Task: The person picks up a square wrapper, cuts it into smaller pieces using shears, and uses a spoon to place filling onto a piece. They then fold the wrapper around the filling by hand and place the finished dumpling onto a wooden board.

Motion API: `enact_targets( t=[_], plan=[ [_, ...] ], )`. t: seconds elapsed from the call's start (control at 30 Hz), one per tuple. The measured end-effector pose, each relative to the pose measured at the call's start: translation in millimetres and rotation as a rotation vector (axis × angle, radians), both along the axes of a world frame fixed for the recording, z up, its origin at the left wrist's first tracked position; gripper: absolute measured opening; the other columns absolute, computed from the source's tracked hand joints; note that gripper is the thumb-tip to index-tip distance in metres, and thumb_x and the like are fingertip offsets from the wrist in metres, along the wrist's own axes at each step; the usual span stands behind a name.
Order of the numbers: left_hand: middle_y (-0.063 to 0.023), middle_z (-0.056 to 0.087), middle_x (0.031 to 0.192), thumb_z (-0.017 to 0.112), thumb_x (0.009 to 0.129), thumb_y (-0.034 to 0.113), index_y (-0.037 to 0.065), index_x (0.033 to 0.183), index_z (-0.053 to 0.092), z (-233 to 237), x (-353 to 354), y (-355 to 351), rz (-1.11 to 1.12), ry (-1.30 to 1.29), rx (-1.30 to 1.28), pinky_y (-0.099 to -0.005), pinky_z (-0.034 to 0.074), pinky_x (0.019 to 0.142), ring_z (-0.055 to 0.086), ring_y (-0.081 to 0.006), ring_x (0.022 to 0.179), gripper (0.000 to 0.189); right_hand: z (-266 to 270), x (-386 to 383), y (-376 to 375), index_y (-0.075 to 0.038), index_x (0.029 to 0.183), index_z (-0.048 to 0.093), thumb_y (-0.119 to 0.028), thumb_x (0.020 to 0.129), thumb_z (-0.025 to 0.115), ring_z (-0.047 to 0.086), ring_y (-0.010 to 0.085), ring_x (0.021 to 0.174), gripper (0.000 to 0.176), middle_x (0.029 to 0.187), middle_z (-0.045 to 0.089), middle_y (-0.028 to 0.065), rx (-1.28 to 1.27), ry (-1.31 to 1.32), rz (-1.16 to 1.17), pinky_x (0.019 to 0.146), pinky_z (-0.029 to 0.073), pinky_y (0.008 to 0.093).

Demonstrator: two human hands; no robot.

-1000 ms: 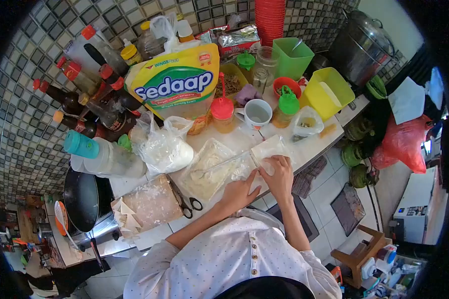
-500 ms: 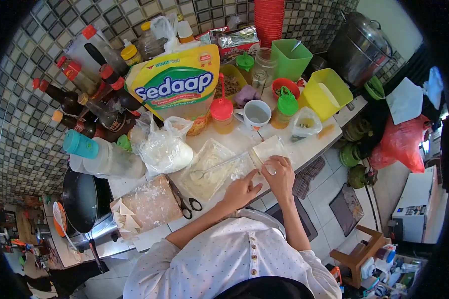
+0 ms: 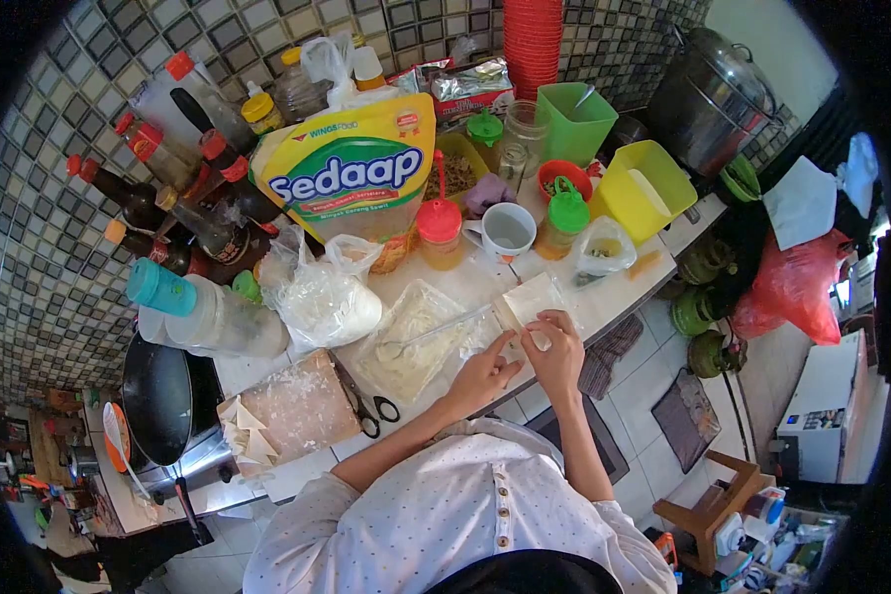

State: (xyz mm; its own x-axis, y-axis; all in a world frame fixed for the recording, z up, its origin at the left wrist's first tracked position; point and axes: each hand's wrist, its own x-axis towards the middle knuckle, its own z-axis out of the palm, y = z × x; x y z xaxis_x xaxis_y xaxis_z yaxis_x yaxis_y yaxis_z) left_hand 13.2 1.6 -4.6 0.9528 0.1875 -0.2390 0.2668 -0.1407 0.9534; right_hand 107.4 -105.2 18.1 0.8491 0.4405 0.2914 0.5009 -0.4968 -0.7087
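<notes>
At the counter's front edge, my left hand [image 3: 479, 380] and my right hand [image 3: 556, 350] come close together over a small pale pastry wrapper [image 3: 513, 350]. My right fingers pinch it, and my left thumb and index finger close on its other side. Much of the wrapper is hidden by the fingers. Just beyond lies a flat pale stack of wrappers [image 3: 537, 295]. Left of it, a metal spoon [image 3: 444, 329] rests on an opened plastic bag with creamy paste [image 3: 414, 358]. Folded pale triangles [image 3: 246, 432] sit on a flour-dusted board [image 3: 302, 404].
Black-handled scissors [image 3: 378, 408] lie beside the board. Behind stand a white mug [image 3: 508, 232], a red-lidded jar [image 3: 439, 230], a green-lidded jar [image 3: 562, 224] and a knotted plastic bag [image 3: 329, 302]. A black frying pan [image 3: 158, 401] is on the stove at left.
My left index finger and thumb have shifted slightly at the wrapper, and my right fingers have moved a little. The other things stay where they were.
</notes>
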Motion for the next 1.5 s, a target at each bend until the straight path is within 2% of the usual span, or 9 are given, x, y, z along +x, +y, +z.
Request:
enact_targets(
  t=[0.3,0.37,0.57,0.97,1.17,1.2,1.3,1.33,1.5],
  plan=[
    [-0.0092,0.057,0.065,0.049,0.083,0.025,0.005,0.129,0.029,6,-7,-3,0.067,-0.005,-0.005,-0.0290,0.040,0.048,0.051,-0.0173,0.049,0.054,4,-9,3,-0.006,0.070,0.063,-0.011,0.063,0.066,0.058,0.0235,0.076,0.010,0.089,0.056,0.0076,0.100,0.005,0.037,0.065,0.046,0.0316],
    [-0.0041,0.054,0.077,0.044,0.089,0.024,0.008,0.129,0.032,-1,-9,-4,0.125,-0.153,-0.294,-0.0204,0.040,0.047,0.050,-0.0080,0.059,0.045,1,-10,3,-0.005,0.070,0.062,-0.009,0.063,0.066,0.058,0.0238,0.076,0.009,0.087,0.056,0.0092,0.181,-0.044,0.039,0.065,0.045,0.0310],
    [-0.0034,0.054,0.096,0.036,0.091,0.036,0.007,0.129,0.032,21,-5,-2,0.160,-0.099,-0.289,-0.0207,0.041,0.051,0.052,-0.0076,0.078,0.048,4,-18,4,-0.001,0.070,0.060,-0.002,0.061,0.066,0.054,0.0189,0.072,0.011,0.083,0.054,0.0088,0.317,0.004,-0.014,0.063,0.043,0.0275],
    [0.0029,0.046,0.078,0.022,0.085,0.059,0.011,0.104,0.047,9,-5,3,0.125,0.149,-0.553,-0.0184,0.024,0.043,0.038,-0.0050,0.058,0.058,1,-32,0,-0.003,0.068,0.061,0.000,0.060,0.068,0.052,0.0178,0.068,0.011,0.078,0.052,0.0076,0.380,-0.115,0.081,0.059,0.041,0.0260],
    [0.0014,0.050,0.084,0.010,0.081,0.067,0.012,0.111,0.045,33,-22,7,0.152,0.012,-0.555,-0.0189,0.023,0.046,0.035,-0.0069,0.060,0.072,15,-49,-2,-0.008,0.068,0.062,0.000,0.054,0.069,0.051,0.0170,0.064,0.018,0.071,0.051,0.0040,0.388,-0.398,0.238,0.054,0.041,0.0270],
    [-0.0026,0.053,0.098,0.010,0.080,0.068,0.008,0.119,0.042,41,-26,8,0.221,0.039,-0.573,-0.0244,0.037,0.057,0.047,-0.0114,0.072,0.078,15,-51,-3,-0.010,0.069,0.063,0.000,0.053,0.069,0.051,0.0169,0.064,0.020,0.072,0.051,0.0024,0.373,-0.425,0.294,0.054,0.041,0.0278],
    [-0.0056,0.052,0.109,0.009,0.080,0.068,0.007,0.125,0.036,57,-33,4,0.389,-0.031,-0.873,-0.0328,0.042,0.078,0.052,-0.0175,0.093,0.081,18,-67,-3,-0.011,0.069,0.063,-0.001,0.052,0.069,0.052,0.0175,0.064,0.021,0.072,0.051,0.0016,0.372,-0.442,0.373,0.054,0.041,0.0290],
    [-0.0121,0.046,0.121,0.012,0.079,0.069,0.007,0.130,0.028,49,-39,8,0.294,-0.104,-0.957,-0.0406,0.031,0.096,0.044,-0.0268,0.112,0.082,21,-73,-3,-0.012,0.070,0.064,-0.002,0.052,0.070,0.052,0.0176,0.065,0.022,0.072,0.051,0.0011,0.358,-0.428,0.394,0.054,0.041,0.0293],
    [-0.0156,0.028,0.133,0.019,0.078,0.069,0.011,0.133,0.024,54,-55,11,0.133,-0.244,-1.517,-0.0433,0.024,0.100,0.030,-0.0284,0.121,0.080,35,-98,6,-0.013,0.070,0.064,-0.008,0.050,0.073,0.052,0.0176,0.067,0.022,0.075,0.052,0.0001,0.319,-0.383,0.499,0.056,0.041,0.0291]
  ],
)
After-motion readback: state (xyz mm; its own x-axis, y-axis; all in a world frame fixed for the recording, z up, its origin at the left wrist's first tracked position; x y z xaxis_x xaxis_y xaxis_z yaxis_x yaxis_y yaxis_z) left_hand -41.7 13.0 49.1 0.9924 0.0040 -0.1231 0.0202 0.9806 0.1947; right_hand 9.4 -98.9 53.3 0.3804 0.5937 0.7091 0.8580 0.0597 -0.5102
